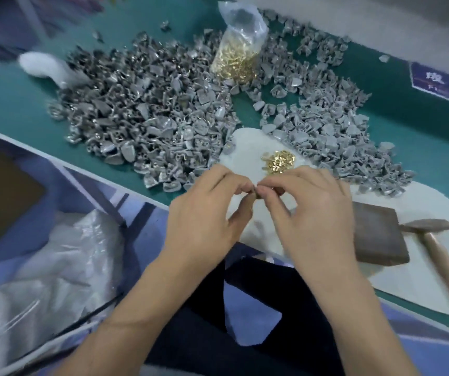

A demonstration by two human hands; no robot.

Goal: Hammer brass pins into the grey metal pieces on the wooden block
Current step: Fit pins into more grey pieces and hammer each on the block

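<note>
My left hand and my right hand meet fingertip to fingertip above the white mat, pinching a small dark piece between them that is mostly hidden by the fingers. A small heap of brass pins lies on the mat just beyond my fingers. To the right sits the dark wooden block, with nothing on it. The hammer lies beside it, head near the block and wooden handle pointing toward me. Grey metal pieces are piled across the green table.
A clear plastic bag of brass pins stands among the piles at the back. A second pile of grey pieces lies to the right. A bin lined with clear plastic sits at lower left, below the table edge.
</note>
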